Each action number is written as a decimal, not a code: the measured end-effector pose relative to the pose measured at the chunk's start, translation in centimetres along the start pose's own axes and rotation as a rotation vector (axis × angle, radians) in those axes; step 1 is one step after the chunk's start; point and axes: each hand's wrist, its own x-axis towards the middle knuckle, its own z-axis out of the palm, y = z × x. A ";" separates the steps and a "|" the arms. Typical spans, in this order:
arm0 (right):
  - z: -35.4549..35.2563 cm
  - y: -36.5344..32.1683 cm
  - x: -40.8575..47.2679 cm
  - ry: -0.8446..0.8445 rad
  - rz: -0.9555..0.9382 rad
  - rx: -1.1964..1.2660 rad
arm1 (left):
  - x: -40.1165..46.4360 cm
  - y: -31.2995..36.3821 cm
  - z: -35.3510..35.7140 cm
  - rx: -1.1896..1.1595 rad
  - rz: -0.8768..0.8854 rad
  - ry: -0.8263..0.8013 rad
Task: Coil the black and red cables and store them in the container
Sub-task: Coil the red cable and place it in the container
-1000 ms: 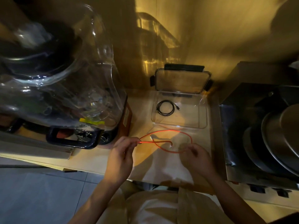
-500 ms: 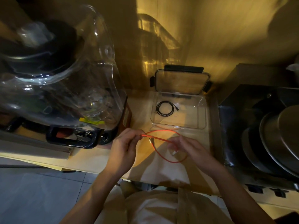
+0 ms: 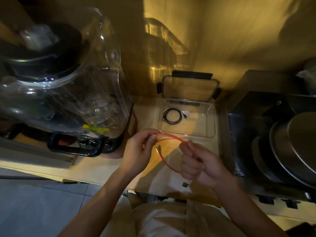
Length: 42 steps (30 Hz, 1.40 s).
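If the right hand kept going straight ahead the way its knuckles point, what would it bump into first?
Probably the left hand. The right hand, gripping the red cable, points leftward across the counter, and only the cable's loop lies between them. Depth is unclear from this single view, so it might pass slightly in front.

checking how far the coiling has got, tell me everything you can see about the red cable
The red cable is thin, orange-red and flexible, with a small pale metal plug on one free end. It is held above the counter, in front of the clear container, not yet in it. The left hand pinches it at the fingertips; the right hand is closed round it. Between them it runs in two upper strands and one loop sagging below. The coil is loose and unfinished.
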 end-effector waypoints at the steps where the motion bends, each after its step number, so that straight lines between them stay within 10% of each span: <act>1: 0.3 -0.1 0.1 -0.039 -0.015 0.050 | -0.1 0.0 0.3 -0.007 -0.002 -0.015; 10: 0.7 -2.0 0.7 0.095 -0.384 0.259 | -2.7 -4.0 1.4 -0.004 -0.229 -0.351; 28: 1.5 -5.0 -0.3 0.333 -0.767 0.208 | -3.5 -4.2 0.5 -0.101 -0.095 -0.041; 42: 2.2 -2.7 2.2 0.677 -0.709 -0.815 | -1.7 -0.5 -0.1 0.274 0.258 -0.304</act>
